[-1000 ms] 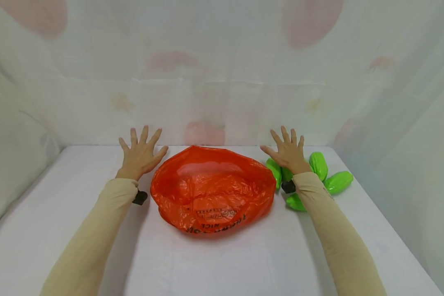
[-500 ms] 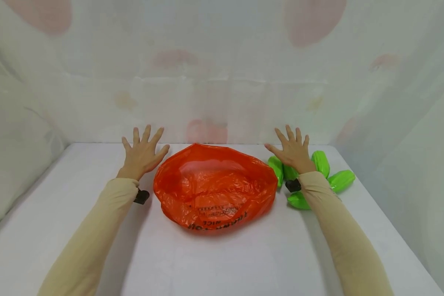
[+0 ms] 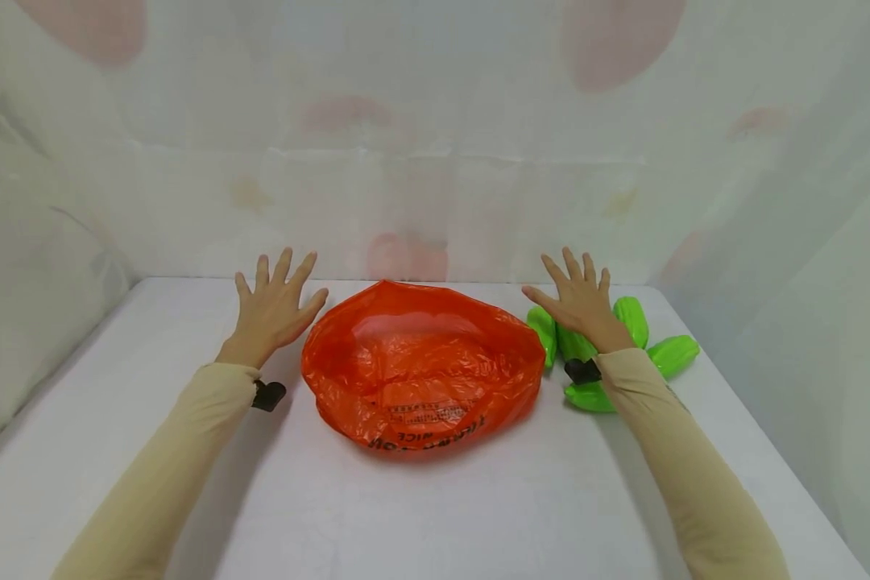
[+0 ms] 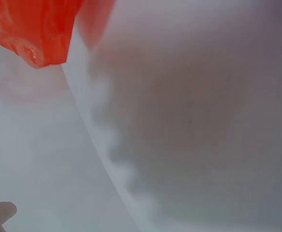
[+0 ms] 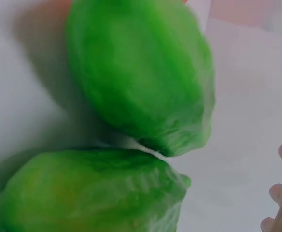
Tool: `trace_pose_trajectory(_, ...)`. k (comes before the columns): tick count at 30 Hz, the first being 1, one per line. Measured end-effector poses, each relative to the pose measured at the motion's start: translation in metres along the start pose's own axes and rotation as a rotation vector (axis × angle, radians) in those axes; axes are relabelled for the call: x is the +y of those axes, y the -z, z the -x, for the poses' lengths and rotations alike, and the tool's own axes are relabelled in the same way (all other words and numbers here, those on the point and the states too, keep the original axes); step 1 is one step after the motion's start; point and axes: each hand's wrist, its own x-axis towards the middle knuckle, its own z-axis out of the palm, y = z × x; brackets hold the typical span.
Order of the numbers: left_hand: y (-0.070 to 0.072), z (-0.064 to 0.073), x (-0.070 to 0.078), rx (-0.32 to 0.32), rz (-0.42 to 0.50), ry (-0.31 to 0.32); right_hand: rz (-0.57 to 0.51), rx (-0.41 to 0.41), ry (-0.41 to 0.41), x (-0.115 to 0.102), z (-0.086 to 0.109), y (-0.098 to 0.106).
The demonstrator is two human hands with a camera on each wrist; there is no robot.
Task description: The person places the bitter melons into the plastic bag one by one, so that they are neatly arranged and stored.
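Observation:
An orange-red plastic bag (image 3: 420,379) with dark lettering lies mouth open on the white table. To its left, my left hand (image 3: 267,316) hovers with fingers spread, holding nothing; the left wrist view shows the bag's edge (image 4: 39,29) and a shadow below. My right hand (image 3: 576,308), likewise spread, hovers over a group of glossy green ridged fruits, perhaps artificial. Partly covered by that hand and wrist are a fruit (image 3: 542,332) near the bag and a lower one (image 3: 589,397). Two fruits (image 5: 141,72) (image 5: 88,193) fill much of the right wrist view.
More green fruits (image 3: 631,321) (image 3: 673,355) lie by the table's right side. A whitish curtain (image 3: 420,185) with faded pink patches hangs behind the table's back edge, and sheets (image 3: 36,266) flank both sides. Dark wrist mounts (image 3: 268,395) show under both sleeves.
The head view has shifted slightly. My left hand has drawn back a little toward me; my right hand has moved slightly right. The bag and fruits stay in place.

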Motion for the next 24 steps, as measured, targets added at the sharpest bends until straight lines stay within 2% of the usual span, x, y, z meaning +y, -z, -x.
trace_pose_trajectory(11,0.007,0.015,0.005,0.095,0.064,-0.011,-0.042,0.033,0.047,-0.006,0.018,0.006)
trace_pose_trajectory(17,0.009,0.026,0.008,0.116,0.111,-0.011,-0.047,0.048,0.072,-0.008,0.028,0.007)
trace_pose_trajectory(24,0.009,0.037,0.010,0.181,0.163,-0.054,-0.071,0.067,0.098,-0.008,0.037,0.002)
